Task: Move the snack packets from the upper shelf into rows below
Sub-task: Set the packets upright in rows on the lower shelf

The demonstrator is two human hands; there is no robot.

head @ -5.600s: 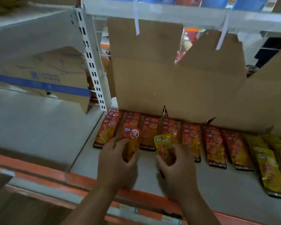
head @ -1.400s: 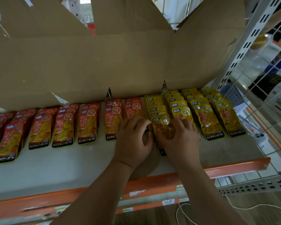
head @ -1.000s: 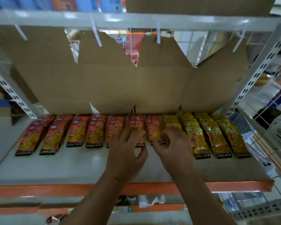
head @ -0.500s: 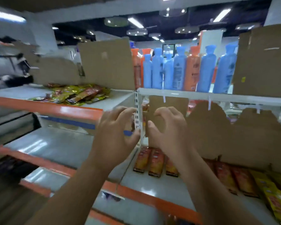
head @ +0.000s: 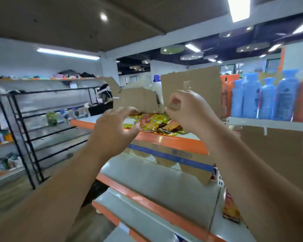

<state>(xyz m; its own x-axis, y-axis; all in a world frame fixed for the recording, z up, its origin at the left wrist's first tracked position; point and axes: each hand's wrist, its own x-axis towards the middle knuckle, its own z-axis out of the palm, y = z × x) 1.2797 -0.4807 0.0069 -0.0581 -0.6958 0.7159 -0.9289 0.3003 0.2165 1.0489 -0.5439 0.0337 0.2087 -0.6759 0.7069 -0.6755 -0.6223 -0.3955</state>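
A loose heap of red and yellow snack packets [head: 156, 123] lies on the upper shelf [head: 166, 140], which has an orange front edge. Both my hands are raised in front of the heap and hold nothing. My left hand [head: 115, 126] hovers just left of the heap with its fingers spread and slightly bent. My right hand [head: 187, 109] hangs above the heap's right side, fingers loosely curled. On the lower shelf at the right, one red packet [head: 230, 209] from the rows shows past my right forearm; the other rows are out of view.
Torn cardboard panels [head: 191, 89] stand behind the heap. Blue and orange bottles [head: 262, 97] fill the white shelf to the right. A bare grey shelf [head: 157, 179] sits under the upper one. A black wire rack [head: 30, 130] stands at the left.
My hands left the rows on the lower shelf and rose to the upper shelf. The view swung up and left, and the heap is now right before my hands.
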